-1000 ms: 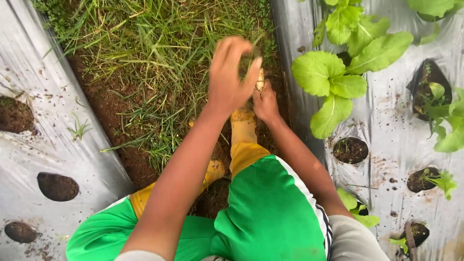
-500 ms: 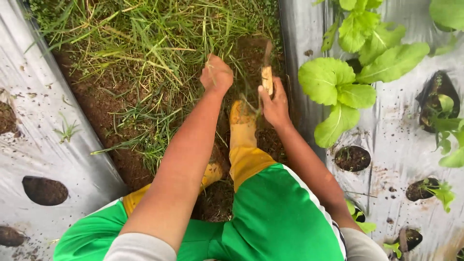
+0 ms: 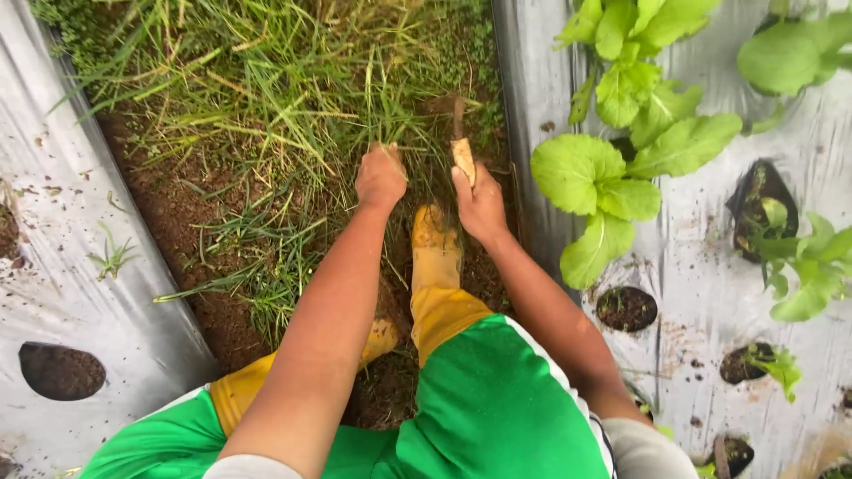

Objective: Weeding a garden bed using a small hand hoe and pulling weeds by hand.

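Weeding the furrow: left hand (image 3: pixel 381 177) fists a grass tuft (image 3: pixel 390 106), right hand (image 3: pixel 480 202) grips a wooden-handled tool (image 3: pixel 461 151), seemingly poised to cut at the roots.

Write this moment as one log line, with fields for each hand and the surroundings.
left hand: fist closed on grass tuft | right hand: grips wooden-handled tool, blade in soil | beside: plastic mulch, leafy plant

Silver plastic mulch sheeting (image 3: pixel 710 266) is spread over the bed on the right, and a second sheet (image 3: pixel 80 293) over the bed on the left. Round planting holes (image 3: pixel 627 308) filled with dark soil are cut into both. Broad-leaved green plants (image 3: pixel 612 173) are seen growing from the right-hand holes, with a smaller seedling (image 3: pixel 779 364) lower down. Yellow rubber boots (image 3: pixel 435 253) and green shorts (image 3: pixel 497 399) are worn.
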